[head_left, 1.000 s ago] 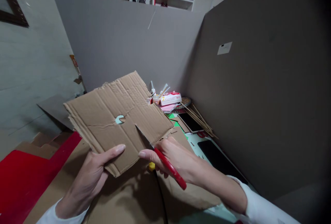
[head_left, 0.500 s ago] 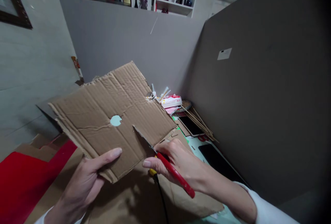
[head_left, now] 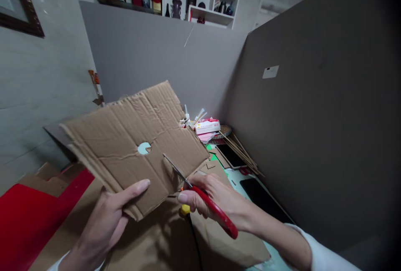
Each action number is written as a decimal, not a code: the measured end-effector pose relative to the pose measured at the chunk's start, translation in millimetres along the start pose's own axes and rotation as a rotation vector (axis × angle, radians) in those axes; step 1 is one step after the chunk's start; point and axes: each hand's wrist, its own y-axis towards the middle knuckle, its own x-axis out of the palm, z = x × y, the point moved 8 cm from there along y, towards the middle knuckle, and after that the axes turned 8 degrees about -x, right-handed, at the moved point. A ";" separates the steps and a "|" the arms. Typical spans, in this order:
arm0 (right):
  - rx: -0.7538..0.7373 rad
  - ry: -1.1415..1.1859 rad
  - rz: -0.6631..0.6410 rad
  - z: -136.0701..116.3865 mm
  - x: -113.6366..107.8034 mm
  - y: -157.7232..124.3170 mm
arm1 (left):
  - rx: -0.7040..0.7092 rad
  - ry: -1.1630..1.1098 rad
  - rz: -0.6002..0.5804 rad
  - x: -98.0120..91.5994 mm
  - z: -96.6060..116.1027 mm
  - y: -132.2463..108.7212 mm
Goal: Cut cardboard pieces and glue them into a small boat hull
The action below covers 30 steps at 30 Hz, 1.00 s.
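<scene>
A creased piece of corrugated cardboard (head_left: 122, 129) is held up at a tilt, with a small round hole through its middle and a notch at its right edge. My left hand (head_left: 109, 214) grips its lower left edge, thumb on the near face and the other fingers behind. In my right hand (head_left: 213, 198) are red-handled scissors (head_left: 216, 210). One blade lies across the near face of the cardboard, right of and below the hole; the other blade is hidden. Below my right hand, a yellow-ended tool (head_left: 185, 209) with a black cord rests on more cardboard.
A larger cardboard sheet (head_left: 238, 237) covers the table's near part. At right lie a phone-like device (head_left: 230, 155), wooden sticks (head_left: 239, 150) and a black flat object (head_left: 265, 198). A white-and-red packet (head_left: 207, 126) stands behind. Red material (head_left: 28, 216) is at left; grey panels (head_left: 313, 108) enclose the table.
The view has tipped upward slightly. The cardboard has turned a little in my left hand, and the scissors have shifted slightly along it. Both hands keep their holds.
</scene>
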 end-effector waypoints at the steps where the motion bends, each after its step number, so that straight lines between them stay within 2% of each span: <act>1: -0.007 0.001 -0.001 1.2 1.1 0.1 | 0.037 -0.017 0.010 -1.8 1.0 2.6; 5: 0.013 0.000 -0.017 5.2 6.1 1.6 | 0.071 -0.034 0.033 -6.9 1.5 9.0; 10: 0.033 -0.024 -0.016 1.8 8.0 3.2 | 0.114 0.049 0.038 -4.2 4.6 4.6; 18: -0.087 -0.029 0.020 8.5 6.1 4.7 | 0.000 -0.027 -0.071 -0.3 -4.2 8.8; 24: -0.112 -0.082 0.055 22.0 12.3 13.1 | -0.035 -0.022 -0.055 -5.5 -7.3 13.9; 30: -0.108 -0.119 0.079 24.1 10.8 23.1 | -0.026 0.027 -0.050 -7.9 -6.3 16.9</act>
